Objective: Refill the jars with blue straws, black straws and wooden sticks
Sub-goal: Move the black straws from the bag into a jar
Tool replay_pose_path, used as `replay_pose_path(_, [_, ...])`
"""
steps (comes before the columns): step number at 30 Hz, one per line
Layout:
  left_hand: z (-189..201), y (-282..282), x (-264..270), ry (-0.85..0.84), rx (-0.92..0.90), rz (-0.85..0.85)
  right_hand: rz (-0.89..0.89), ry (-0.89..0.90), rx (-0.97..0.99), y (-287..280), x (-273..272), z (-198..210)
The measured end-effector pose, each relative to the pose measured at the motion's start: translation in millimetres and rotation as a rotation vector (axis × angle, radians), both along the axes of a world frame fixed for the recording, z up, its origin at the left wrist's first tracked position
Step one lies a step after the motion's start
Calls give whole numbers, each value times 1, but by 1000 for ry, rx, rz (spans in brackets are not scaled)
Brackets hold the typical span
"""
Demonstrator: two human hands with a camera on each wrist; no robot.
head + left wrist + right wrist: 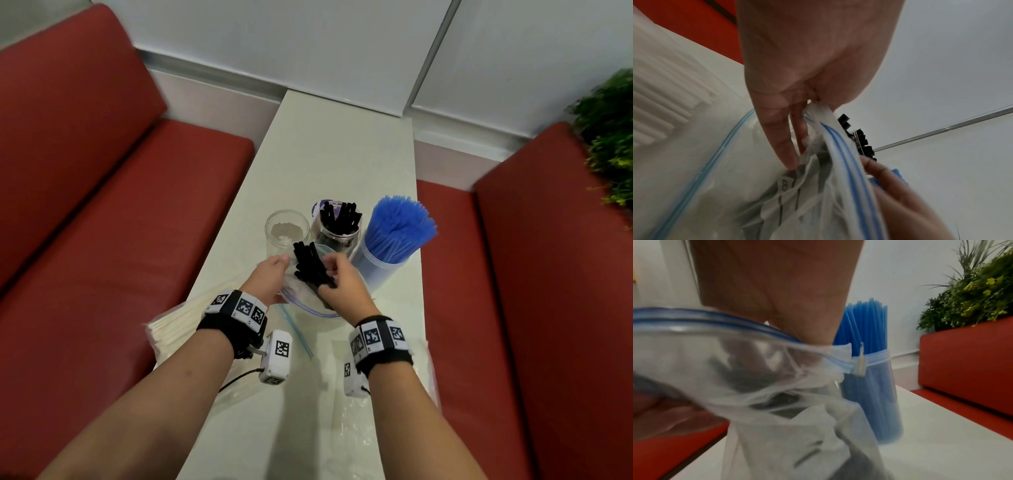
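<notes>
On the white table point(329, 154) stand three jars: an empty clear jar point(286, 229), a jar holding black straws point(339, 222) and a jar full of blue straws point(394, 236) point(869, 378). In front of them is a clear zip bag point(308, 303) point(756, 194) point(756, 369). My left hand point(269, 279) point(807, 65) pinches the bag's blue-striped rim point(818, 110). My right hand point(342, 281) point(777, 288) grips a bundle of black straws point(310, 262) point(863, 139) that sticks up out of the bag's mouth. A stack of white-wrapped sticks point(178, 322) point(663, 97) lies at the left.
Red bench seats point(120, 240) flank the narrow table on both sides. A green plant point(613, 137) point(972, 288) stands at the far right. Crumpled clear plastic point(359, 428) lies on the near part of the table, under my right forearm.
</notes>
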State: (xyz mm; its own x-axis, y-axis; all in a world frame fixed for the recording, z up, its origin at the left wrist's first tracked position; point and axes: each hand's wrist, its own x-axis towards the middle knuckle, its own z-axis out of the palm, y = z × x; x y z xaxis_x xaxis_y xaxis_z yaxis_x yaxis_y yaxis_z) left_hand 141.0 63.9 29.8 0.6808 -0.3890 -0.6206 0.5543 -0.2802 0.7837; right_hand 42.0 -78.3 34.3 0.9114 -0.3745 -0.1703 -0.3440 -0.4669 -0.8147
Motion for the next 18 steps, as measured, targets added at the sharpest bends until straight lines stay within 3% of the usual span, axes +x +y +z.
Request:
replay_pose_path(6, [1,-1,-16,-17,10,-80,-46,121,-102,9,-8,-29])
replay_pose_path(18, [14,7,-23,6,-16,-37,-185,-9,-61,11,-25,-25])
